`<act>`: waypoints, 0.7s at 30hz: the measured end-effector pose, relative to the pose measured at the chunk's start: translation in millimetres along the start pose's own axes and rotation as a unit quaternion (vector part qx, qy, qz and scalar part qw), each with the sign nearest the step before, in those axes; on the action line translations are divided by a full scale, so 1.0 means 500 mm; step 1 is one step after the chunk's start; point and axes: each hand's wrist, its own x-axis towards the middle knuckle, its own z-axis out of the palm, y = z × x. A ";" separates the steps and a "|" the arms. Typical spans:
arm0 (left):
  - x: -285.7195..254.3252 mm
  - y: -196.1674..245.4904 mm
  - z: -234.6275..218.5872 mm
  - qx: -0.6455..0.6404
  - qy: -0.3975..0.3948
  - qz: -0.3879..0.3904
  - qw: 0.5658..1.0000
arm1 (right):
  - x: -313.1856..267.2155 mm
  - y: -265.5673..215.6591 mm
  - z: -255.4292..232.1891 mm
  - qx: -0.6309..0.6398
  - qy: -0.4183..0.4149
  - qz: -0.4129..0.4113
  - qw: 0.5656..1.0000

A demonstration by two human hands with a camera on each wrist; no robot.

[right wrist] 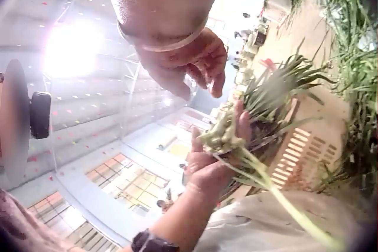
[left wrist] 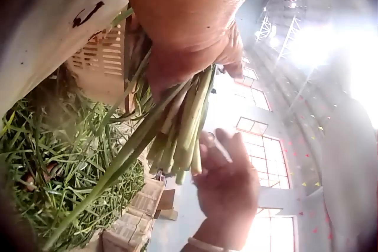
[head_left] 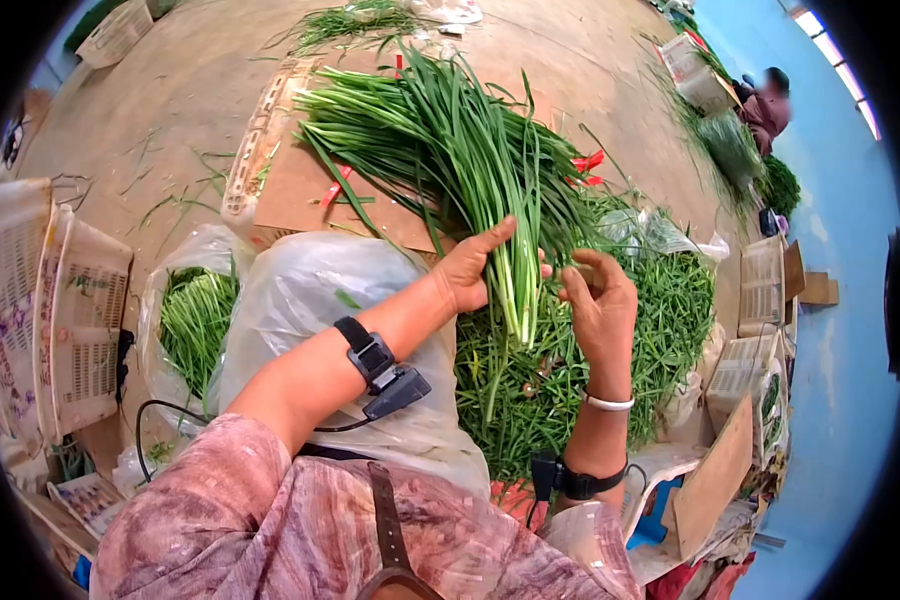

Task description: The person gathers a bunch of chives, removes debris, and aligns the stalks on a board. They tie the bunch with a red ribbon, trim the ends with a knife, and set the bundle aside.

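My left hand (head_left: pixel 467 268) grips a bundle of long green leafy stalks (head_left: pixel 513 250) near its pale cut ends, thumb across the front. In the left wrist view the stalk ends (left wrist: pixel 183 140) stick out below that hand (left wrist: pixel 189 57). Just right of the ends, my right hand (head_left: pixel 602 305) is raised with bent, spread fingers, holding nothing and apart from the bundle. The right wrist view shows the same gap between the right hand (right wrist: pixel 189 63) and the bundle's ends (right wrist: pixel 223 137). One longer stalk (right wrist: pixel 280 199) hangs below the others.
More stalks (head_left: pixel 370 110) lie on a cardboard-topped crate (head_left: pixel 280 205) ahead, with red ties (head_left: pixel 336 187). A large heap of loose green leaves (head_left: pixel 660 330) is at the right. Plastic sheeting (head_left: pixel 310 290) covers the lap; a bag of greens (head_left: pixel 198 320) stands left. A person (head_left: pixel 765 112) sits far right.
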 end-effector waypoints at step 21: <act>0.005 -0.020 0.007 -0.121 -0.044 0.044 0.991 | 0.015 -0.010 0.100 -0.158 0.048 -0.289 0.943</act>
